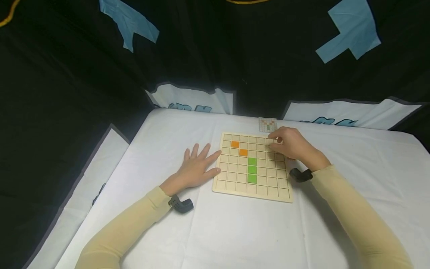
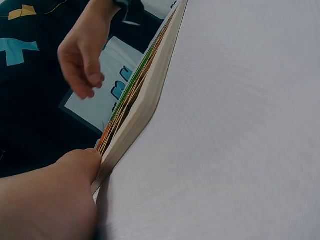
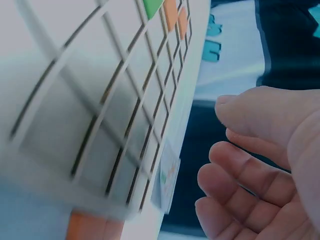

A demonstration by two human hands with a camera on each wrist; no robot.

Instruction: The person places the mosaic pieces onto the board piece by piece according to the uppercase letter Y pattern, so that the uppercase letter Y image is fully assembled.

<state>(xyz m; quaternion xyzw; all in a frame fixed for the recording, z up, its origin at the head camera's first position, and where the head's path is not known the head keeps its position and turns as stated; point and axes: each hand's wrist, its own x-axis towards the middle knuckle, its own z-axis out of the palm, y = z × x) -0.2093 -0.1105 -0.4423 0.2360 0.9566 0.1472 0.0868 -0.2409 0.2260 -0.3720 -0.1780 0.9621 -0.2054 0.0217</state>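
A square wooden grid board (image 1: 231,185) lies on the white table, holding two orange tiles (image 1: 243,152) on a diagonal and a column of three green tiles (image 1: 252,169). My left hand (image 1: 193,170) lies with spread fingers at the board's left edge, thumb and index finger touching the rim. Over the board's far right part hovers my right hand (image 1: 290,144), fingers loosely bent. In the right wrist view its thumb (image 3: 250,107) stands apart from the lower fingers, and nothing shows between them.
A small pattern card (image 1: 267,125) with a coloured grid lies behind the board. Something orange (image 3: 92,227) sits beside the board's right edge, mostly hidden under the right wrist in the head view. Dark curtains (image 1: 215,56) surround the white table (image 1: 235,228).
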